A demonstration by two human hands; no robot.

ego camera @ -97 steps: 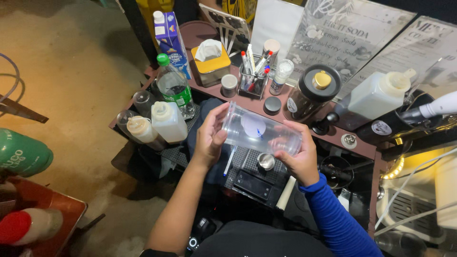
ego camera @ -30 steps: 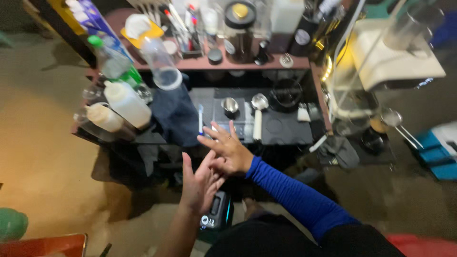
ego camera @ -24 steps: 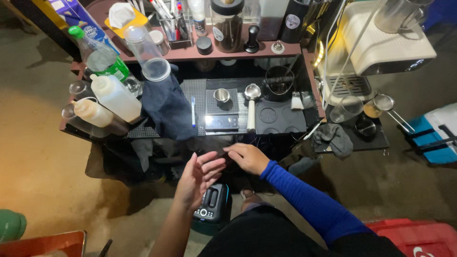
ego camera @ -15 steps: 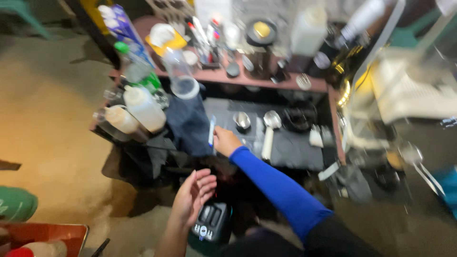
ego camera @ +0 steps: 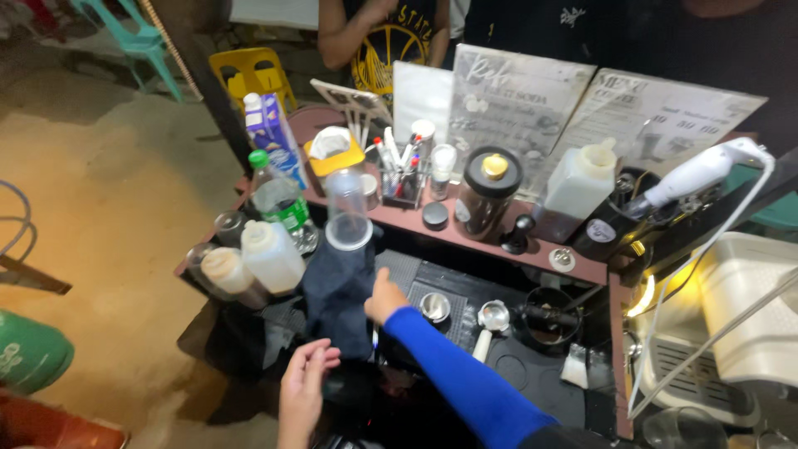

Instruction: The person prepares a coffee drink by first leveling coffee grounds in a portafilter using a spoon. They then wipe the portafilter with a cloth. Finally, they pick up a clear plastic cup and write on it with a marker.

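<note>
Right hand, fingers curled against the dark cloth draped just below the upturned clear cup, left hand open and empty beneath it; soft, light, best pinched at an edge.

Outdoor drink stall, set on bare ground: menu boards are propped behind a cart shelf crowded with bottles, cups and straws.

Blue-and-white tall drink carton stood at shelf's left end, green-labelled clear plastic bottle just in front. Two grey rectangular menu boards leaned behind the shelf, white card beside them.
</note>
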